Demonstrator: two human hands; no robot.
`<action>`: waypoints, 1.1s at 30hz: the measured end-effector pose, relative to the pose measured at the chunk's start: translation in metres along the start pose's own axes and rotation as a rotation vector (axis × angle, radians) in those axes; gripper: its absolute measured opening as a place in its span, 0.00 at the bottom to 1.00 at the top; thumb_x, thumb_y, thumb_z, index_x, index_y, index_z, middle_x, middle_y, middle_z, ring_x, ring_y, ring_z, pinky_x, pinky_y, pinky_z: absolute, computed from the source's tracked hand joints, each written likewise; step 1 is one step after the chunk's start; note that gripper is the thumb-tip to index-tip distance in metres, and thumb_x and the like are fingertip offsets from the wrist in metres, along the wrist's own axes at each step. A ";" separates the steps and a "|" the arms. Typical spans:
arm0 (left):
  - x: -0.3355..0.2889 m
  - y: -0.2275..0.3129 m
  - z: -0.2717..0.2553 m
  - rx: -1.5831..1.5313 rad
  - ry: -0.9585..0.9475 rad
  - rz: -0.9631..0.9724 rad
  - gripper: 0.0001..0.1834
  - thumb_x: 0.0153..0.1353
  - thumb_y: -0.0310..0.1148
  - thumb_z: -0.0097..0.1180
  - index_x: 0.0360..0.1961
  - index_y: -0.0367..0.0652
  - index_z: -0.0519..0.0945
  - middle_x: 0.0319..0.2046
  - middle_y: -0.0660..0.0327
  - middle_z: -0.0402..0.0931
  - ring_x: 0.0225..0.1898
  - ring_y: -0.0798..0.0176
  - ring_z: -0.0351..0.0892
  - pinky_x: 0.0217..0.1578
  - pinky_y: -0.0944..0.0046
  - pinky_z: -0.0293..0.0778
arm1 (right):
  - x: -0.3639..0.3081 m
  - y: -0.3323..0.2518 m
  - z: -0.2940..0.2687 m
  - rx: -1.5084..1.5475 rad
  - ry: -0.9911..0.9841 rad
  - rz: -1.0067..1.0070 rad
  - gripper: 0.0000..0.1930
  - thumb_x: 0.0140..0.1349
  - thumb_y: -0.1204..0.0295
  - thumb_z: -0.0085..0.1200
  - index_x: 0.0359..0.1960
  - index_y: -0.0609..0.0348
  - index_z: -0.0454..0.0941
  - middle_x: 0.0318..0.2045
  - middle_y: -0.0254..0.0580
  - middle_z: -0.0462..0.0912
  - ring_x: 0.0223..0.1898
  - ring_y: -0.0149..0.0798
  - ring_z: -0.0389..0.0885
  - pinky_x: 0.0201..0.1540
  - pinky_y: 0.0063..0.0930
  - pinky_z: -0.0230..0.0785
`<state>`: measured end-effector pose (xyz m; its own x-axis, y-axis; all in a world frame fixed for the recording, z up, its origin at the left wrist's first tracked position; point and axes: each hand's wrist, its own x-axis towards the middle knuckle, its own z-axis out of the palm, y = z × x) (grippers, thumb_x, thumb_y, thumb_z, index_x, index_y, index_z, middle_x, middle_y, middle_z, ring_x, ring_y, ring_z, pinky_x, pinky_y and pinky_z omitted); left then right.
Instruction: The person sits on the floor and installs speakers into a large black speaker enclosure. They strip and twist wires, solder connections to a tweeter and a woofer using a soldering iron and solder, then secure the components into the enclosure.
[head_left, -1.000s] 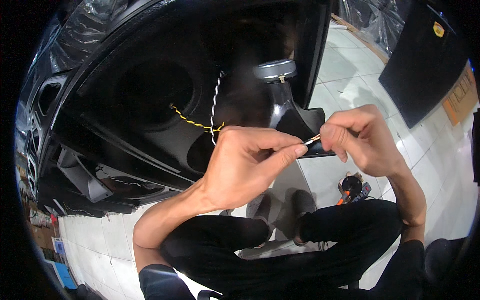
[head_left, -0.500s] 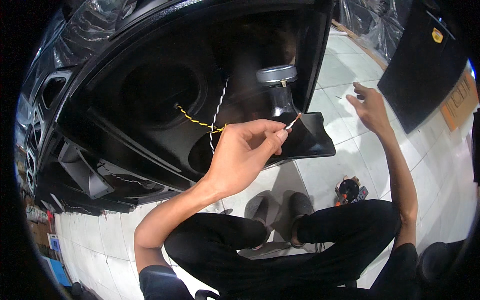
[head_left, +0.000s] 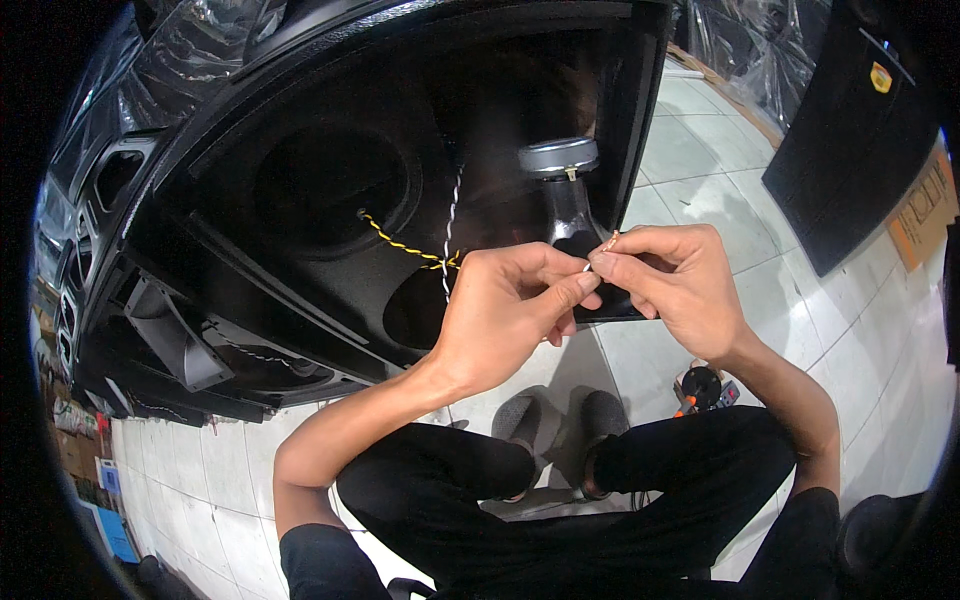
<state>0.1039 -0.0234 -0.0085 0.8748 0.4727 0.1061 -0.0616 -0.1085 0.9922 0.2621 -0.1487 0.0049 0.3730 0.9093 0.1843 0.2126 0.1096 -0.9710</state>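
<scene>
Pale floor tiles (head_left: 700,140) stretch below what I watch from my remote seat. At the centre, I see the left hand (head_left: 510,315) pinching a white wire (head_left: 588,268) between thumb and forefinger; just beside it, the right hand (head_left: 680,285) pinches the bare copper end (head_left: 612,241), its tip poking past the fingers. Farther out, I make out a white-and-black twisted cable (head_left: 452,215), a yellow-and-black twisted cable (head_left: 395,243), a silver-capped horn (head_left: 558,156) and the black cabinet (head_left: 290,285).

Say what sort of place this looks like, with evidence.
Probably a loudspeaker workshop: a large black cabinet with a round recess, twisted yellow wire and white wire, and a horn with a silver back.
</scene>
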 end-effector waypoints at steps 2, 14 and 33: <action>0.000 0.001 -0.002 -0.018 -0.009 -0.012 0.09 0.69 0.29 0.57 0.41 0.31 0.81 0.31 0.54 0.84 0.26 0.70 0.80 0.27 0.69 0.78 | 0.001 0.000 -0.002 0.040 -0.036 0.043 0.10 0.65 0.73 0.61 0.41 0.69 0.86 0.28 0.40 0.85 0.23 0.24 0.77 0.25 0.18 0.66; 0.001 0.007 -0.009 0.022 -0.160 -0.003 0.11 0.73 0.31 0.51 0.43 0.32 0.80 0.31 0.57 0.83 0.32 0.68 0.81 0.35 0.66 0.78 | 0.004 0.013 -0.005 0.530 -0.107 0.088 0.08 0.64 0.76 0.60 0.41 0.69 0.85 0.29 0.45 0.85 0.24 0.25 0.77 0.25 0.18 0.65; -0.007 0.013 -0.012 -0.050 -0.127 -0.009 0.13 0.72 0.34 0.54 0.36 0.35 0.83 0.19 0.64 0.75 0.18 0.77 0.65 0.19 0.76 0.59 | -0.002 0.000 -0.026 -0.146 0.061 -0.212 0.04 0.54 0.77 0.66 0.31 0.61 0.87 0.30 0.42 0.85 0.33 0.37 0.78 0.39 0.30 0.68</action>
<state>0.0914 -0.0170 0.0048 0.9290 0.3588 0.0911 -0.0746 -0.0597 0.9954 0.2847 -0.1606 0.0081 0.3595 0.8458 0.3941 0.4179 0.2316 -0.8785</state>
